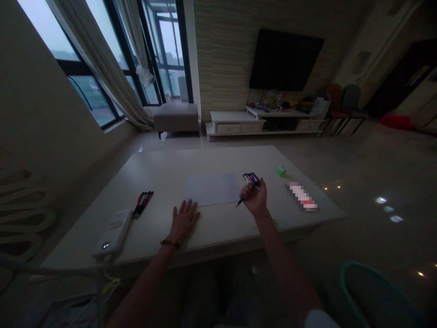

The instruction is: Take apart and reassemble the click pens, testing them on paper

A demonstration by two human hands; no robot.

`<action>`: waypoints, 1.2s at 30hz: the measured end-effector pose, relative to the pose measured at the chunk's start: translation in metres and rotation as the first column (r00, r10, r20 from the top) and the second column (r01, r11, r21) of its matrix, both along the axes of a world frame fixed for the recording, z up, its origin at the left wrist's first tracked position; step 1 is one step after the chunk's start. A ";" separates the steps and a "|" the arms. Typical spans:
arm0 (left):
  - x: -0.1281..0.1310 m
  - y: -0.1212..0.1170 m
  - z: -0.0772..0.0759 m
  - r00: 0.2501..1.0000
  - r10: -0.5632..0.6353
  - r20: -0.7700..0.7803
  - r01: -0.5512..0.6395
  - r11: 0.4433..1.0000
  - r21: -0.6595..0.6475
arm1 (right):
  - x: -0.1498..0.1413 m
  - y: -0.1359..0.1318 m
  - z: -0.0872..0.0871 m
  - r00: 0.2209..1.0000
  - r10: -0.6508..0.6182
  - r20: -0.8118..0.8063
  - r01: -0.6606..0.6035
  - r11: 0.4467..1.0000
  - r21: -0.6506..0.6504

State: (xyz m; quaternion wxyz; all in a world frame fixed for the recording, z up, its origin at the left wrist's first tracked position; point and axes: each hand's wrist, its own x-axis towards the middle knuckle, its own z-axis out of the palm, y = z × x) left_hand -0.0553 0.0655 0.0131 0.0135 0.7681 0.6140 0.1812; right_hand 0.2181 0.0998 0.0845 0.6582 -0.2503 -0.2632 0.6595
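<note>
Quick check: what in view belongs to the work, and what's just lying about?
Likely part of it:
slim dark pen in the right hand
rectangular white paper sheet, left hand at its near-left corner

Likely just lying about:
slim red, green and black pens at left
slim multicoloured pens beyond the right hand
small green block
oblong white box
blurred pink oblong

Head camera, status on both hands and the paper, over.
Left hand flat at near left corner of paper. Right hand holding pen, tip down. Paper flat on table. More pens just beyond right hand.
</note>
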 end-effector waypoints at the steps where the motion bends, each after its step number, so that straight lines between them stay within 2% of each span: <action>1: -0.003 0.002 -0.003 1.000 0.010 -0.004 -0.010 1.000 -0.012 | 0.000 0.010 0.001 0.999 0.042 -0.031 -0.042 0.999 -0.007; 6: -0.007 0.012 -0.015 0.990 0.051 -0.128 -0.056 0.998 -0.036 | -0.008 0.060 -0.003 0.990 0.070 -0.124 -0.069 0.998 0.012; 11: -0.014 0.019 -0.023 0.988 0.045 -0.148 -0.049 0.998 -0.026 | -0.015 0.098 -0.011 0.986 0.126 -0.106 -0.122 0.992 0.040; 16: -0.016 0.020 -0.024 0.988 0.033 -0.151 -0.038 0.999 -0.035 | -0.015 0.118 -0.018 0.993 0.102 -0.067 -0.098 0.994 0.054; 19: -0.015 0.020 -0.023 0.989 0.032 -0.145 -0.037 0.999 -0.033 | -0.014 0.128 -0.028 0.996 0.081 -0.030 -0.080 0.997 0.021; 23: -0.014 0.020 -0.022 0.989 0.028 -0.146 -0.032 0.999 -0.027 | -0.012 0.137 -0.047 0.988 0.009 0.151 0.003 0.996 -0.084; 25: -0.014 0.020 -0.021 0.990 0.027 -0.142 -0.031 0.999 -0.027 | -0.011 0.139 -0.056 0.956 0.035 0.292 -0.001 0.993 -0.116; 28: -0.014 0.020 -0.020 0.990 0.025 -0.139 -0.030 0.999 -0.032 | -0.011 0.138 -0.066 0.858 0.102 0.503 -0.036 0.990 -0.140; 30: -0.014 0.020 -0.020 0.990 0.022 -0.141 -0.027 0.999 -0.036 | -0.013 0.136 -0.068 0.789 0.054 0.612 0.001 0.996 -0.089; 33: -0.013 0.020 -0.019 0.991 0.024 -0.135 -0.029 0.999 -0.041 | -0.019 0.134 -0.071 0.703 -0.023 0.711 0.036 0.999 -0.004; 36: -0.013 0.021 -0.019 0.992 0.033 -0.123 -0.040 0.998 -0.057 | -0.024 0.133 -0.076 0.641 0.011 0.767 -0.013 1.000 -0.003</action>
